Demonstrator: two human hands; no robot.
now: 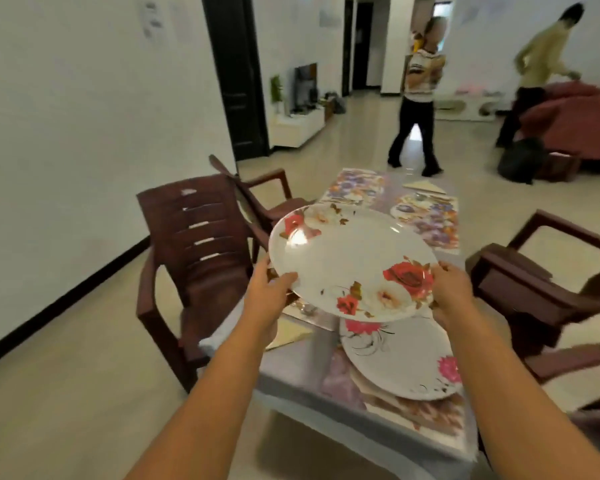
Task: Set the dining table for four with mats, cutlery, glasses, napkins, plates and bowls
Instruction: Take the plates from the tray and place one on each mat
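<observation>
Both forearms extended; left hand (269, 289) and right hand (452, 289) grip opposite rims of white rose-patterned plate (350, 265), held above table. Advise lowering level onto floral mat (355, 185), centred.

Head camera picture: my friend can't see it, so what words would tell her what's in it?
Two bare hands, left and right, hold a round white plate with red roses above a table. Below it lies another white plate with pink flowers; dark brown plastic chairs stand around.
</observation>
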